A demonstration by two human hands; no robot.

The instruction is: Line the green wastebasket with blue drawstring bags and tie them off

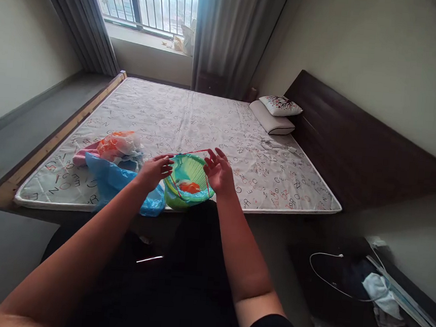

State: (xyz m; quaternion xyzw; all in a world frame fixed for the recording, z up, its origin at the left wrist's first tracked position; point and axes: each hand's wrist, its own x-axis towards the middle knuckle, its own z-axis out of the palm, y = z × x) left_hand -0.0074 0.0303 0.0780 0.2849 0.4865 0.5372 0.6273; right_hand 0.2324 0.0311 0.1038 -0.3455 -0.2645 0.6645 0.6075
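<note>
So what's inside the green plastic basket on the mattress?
Inside the green plastic basket is a blue plastic bag with something orange on it. The orange item is too small to identify, and anything beneath the bag is covered.

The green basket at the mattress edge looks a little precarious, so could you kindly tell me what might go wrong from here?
The green basket appears tilted right by the edge of the mattress, so it could tip toward the floor and spill the orange item inside. The thin red string runs close to the left hand and right hand, and might snag their fingers and tug the basket.
</note>
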